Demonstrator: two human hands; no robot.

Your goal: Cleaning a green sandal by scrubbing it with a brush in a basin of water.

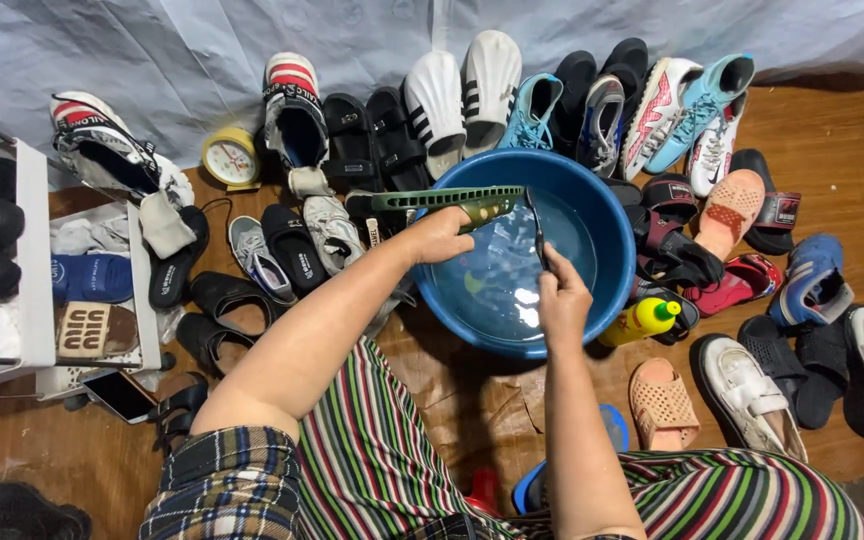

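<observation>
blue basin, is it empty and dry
No, the blue basin holds clear water that glints under the left hand and right hand.

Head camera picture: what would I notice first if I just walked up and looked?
Probably the big blue basin of water in the middle, with both hands over it: the left hand holds a green brush and the right hand holds a thin dark tool. Next, the shoes and sandals spread all around the basin on the wooden floor, plus a small yellow clock at the back left.
</observation>
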